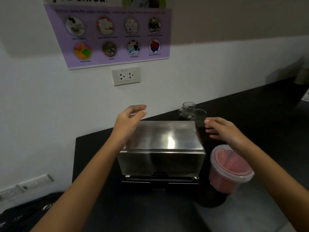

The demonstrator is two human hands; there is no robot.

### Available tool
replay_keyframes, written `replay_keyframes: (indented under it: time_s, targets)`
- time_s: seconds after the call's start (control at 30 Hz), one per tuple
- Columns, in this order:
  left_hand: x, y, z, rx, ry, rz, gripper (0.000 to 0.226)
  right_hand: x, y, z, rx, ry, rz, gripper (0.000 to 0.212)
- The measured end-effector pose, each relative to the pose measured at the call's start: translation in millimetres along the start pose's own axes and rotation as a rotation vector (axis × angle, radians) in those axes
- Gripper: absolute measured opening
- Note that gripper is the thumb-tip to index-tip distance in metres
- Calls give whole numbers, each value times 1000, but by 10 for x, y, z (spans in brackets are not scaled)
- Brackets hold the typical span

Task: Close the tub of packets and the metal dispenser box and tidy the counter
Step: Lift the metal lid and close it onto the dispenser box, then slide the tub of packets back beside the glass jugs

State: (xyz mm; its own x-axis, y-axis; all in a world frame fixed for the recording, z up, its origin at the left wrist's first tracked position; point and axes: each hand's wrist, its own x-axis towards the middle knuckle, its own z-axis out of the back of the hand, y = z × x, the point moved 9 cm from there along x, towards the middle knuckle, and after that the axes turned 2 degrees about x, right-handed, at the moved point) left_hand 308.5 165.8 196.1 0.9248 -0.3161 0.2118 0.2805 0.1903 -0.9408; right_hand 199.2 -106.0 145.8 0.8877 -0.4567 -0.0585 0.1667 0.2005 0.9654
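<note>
Metal dispenser box sits square in the middle of the dark desk, its back toward the white wall, and its brushed lid lies flat across the top, so I judge it already shut. Just to its right, nearer me, stands the tub of packets, a clear plastic pot full of pink sachets with its translucent lid seated on the rim; whether it is snapped down all round I cannot tell. Two small glass cups stand at the far right corner of the box, close together.

My left hand hovers over the far left edge of the box, fingers loosely curled, holding nothing. My right hand hovers just right of the box, above the tub and near the glasses, fingers spread and empty. Neither grip touches anything.

The box looks stiff and fairly heavy, its polished steel likely slippery, so I would take it by both side walls, low down, not by the lid, which could lift. The tub should be light and a little flexible; pressing around the lid's edge would confirm the seal, and a grip round the body would move it. The glasses are fragile and crowded, so each wants lifting singly, clear of the other.
</note>
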Motion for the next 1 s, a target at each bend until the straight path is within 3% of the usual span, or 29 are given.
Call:
replay_keyframes:
  time_s: [0.27,0.47,0.9,1.0]
  targets:
    - [-153,-350,-851,-124,156,-34,16,-118,-56,563,-50,-46,84,20]
    - [-283,-516,-1417,-145,218,-62,20,70,-168,910,-79,-6,106,23]
    - [-1100,-215,-2096,-55,-34,132,18,211,-838,1092,-20,373,-57,9]
    - [-1343,-27,-2118,-7,-151,232,17,126,-996,984,-41,456,-128,24]
